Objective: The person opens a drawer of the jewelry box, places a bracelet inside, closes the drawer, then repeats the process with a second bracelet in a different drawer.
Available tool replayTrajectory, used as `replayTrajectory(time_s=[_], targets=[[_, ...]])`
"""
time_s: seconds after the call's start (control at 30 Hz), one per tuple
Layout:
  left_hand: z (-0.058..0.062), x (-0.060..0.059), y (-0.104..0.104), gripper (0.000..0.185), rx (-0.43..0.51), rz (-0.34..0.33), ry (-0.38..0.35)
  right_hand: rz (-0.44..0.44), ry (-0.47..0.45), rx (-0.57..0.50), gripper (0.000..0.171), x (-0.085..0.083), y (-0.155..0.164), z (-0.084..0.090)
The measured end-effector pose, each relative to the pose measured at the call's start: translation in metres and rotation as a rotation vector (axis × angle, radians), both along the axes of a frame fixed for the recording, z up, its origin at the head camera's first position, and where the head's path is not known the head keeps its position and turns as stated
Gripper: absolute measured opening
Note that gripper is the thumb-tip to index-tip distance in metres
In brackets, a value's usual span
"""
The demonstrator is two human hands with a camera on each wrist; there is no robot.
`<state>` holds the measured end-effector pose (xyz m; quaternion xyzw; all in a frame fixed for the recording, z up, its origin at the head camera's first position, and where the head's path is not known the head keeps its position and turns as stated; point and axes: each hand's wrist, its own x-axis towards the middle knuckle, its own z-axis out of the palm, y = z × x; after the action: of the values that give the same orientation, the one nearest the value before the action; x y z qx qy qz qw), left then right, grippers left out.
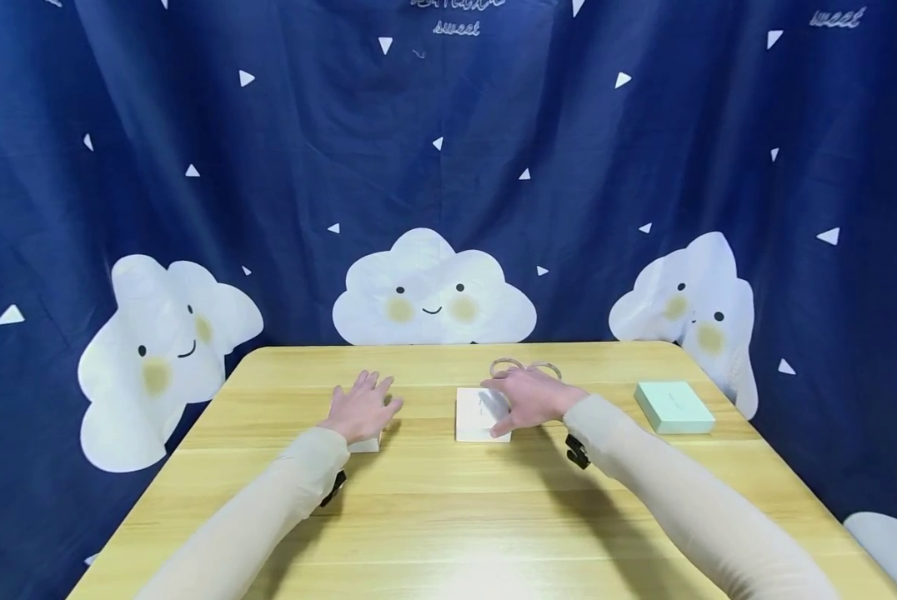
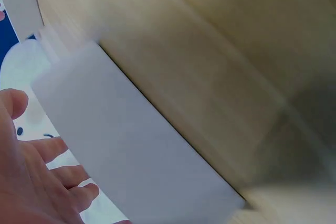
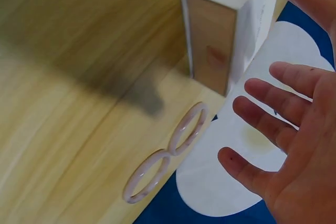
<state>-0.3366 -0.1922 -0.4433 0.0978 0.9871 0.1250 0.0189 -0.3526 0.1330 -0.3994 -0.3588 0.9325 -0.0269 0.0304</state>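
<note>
Three boxes on the table (image 1: 448, 517) from where I sit, plus two bangles. Counting: one white box (image 1: 364, 443) under my left hand (image 1: 360, 408), one white box (image 1: 474, 414) under my right hand (image 1: 529, 398), one mint-green box (image 1: 674, 407) off at approx 3 o'clock, well apart from both hands. Both white ones look like matte card, square-cornered; the right one shows a tan side wall in the wrist view (image 3: 212, 51). Green one is flat, squarish, lid on. The bangles (image 1: 525, 367) are pale, glossy rings w/ faint pink marbling, lying flat and touching each other at approx 12 o'clock from the right box (image 3: 168, 153). Left hand: fingers spread, straight, palm resting on its box, no grip. Right hand: fingers wide, laid over the box top, thumb at the near edge; can't tell if it presses. Table is light wood-grain, rounded corners. Behind it hangs a navy curtain (image 1: 283, 183) w/ white smiling clouds and small triangles.
</note>
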Motion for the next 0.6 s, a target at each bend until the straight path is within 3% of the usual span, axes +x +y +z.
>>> replayTrajectory(time_s=[0.23, 0.6], targets=[[-0.001, -0.001, 0.025, 0.071, 0.035, -0.031, 0.01, -0.065, -0.051, -0.054, 0.085, 0.003, 0.016, -0.005], [0.01, 0.004, 0.069, 0.07, 0.064, -0.087, 0.019, -0.094, -0.072, -0.167, 0.072, 0.007, 0.038, -0.018]])
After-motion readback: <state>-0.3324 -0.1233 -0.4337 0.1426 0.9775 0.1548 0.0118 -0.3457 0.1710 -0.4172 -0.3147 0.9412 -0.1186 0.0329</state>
